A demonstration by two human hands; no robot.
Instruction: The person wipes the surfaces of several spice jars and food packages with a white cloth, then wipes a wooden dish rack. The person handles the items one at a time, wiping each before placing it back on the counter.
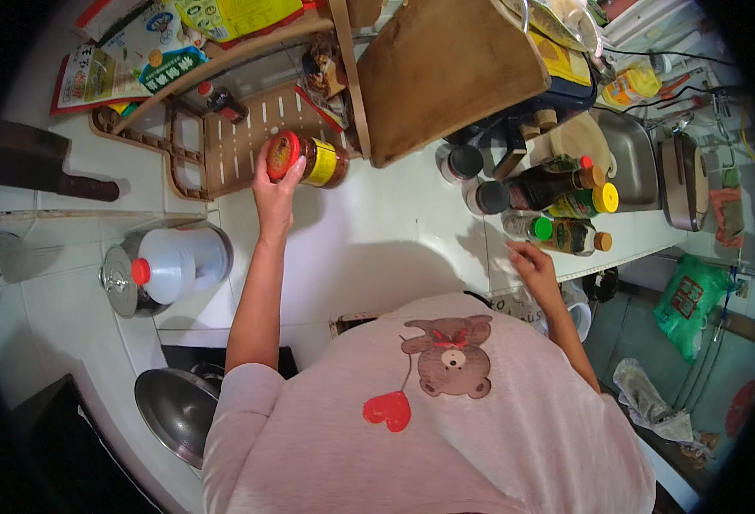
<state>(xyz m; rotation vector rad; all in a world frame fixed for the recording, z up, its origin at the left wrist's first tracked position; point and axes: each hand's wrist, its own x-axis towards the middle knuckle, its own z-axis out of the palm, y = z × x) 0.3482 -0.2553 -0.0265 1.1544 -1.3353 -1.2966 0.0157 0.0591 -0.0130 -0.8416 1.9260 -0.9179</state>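
My left hand [276, 183] grips a glass jar [326, 164] by its red lid end. The jar bears a yellow label, has dark reddish contents and is tilted sideways at the front edge of a brown slotted rack shelf [249, 138]. Over the counter's front edge at right, my right hand [535, 270] has its fingers curled. A pale, blurred thing, perhaps a tissue [505, 262], shows by its fingertips; whether it is held I cannot tell. Closest to that hand are a green-capped shaker jar [528, 227] and an orange-capped bottle [573, 238].
On the shelf stand a small red-capped bottle [223, 103] and a packet [323, 77]. A wooden cutting board [448, 77] leans beside the rack. Several bottles, including a dark sauce bottle [544, 186], stand before the sink [634, 160]. At left are a plastic jug [172, 263] and a cleaver [30, 154].
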